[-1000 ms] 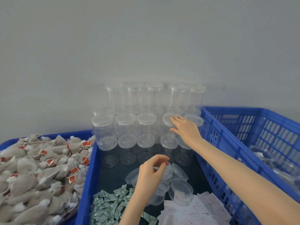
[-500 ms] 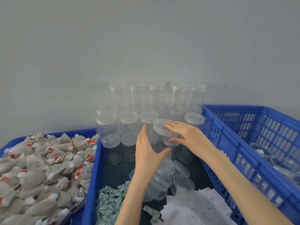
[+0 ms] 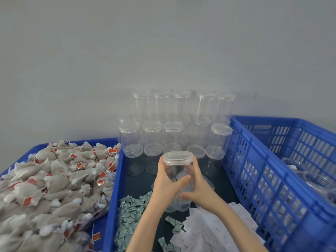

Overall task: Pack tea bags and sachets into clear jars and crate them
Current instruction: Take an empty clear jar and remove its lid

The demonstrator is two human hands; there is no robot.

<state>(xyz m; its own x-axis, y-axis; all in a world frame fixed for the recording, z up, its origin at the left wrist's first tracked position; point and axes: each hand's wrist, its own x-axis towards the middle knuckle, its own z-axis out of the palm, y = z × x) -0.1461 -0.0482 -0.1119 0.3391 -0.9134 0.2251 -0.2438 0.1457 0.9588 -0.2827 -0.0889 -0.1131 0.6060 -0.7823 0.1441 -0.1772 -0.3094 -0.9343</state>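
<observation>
A grey wall (image 3: 163,42) backs a blue slatted crate (image 3: 272,179) on the right, a heap of tea bags (image 3: 45,188) on the left and stacked lidded jars (image 3: 172,128) between them. Over the middle blue tray (image 3: 113,197), above green sachets (image 3: 131,211) and white sachets (image 3: 214,231), the left hand (image 3: 166,184) and right hand (image 3: 199,186) wrap a clear, lidded, upright jar (image 3: 177,166) from both sides.

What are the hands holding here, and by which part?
Both hands hold one clear jar, lid on, by its side wall: the left hand wraps the left side, the right hand the right, both below the lid.
</observation>
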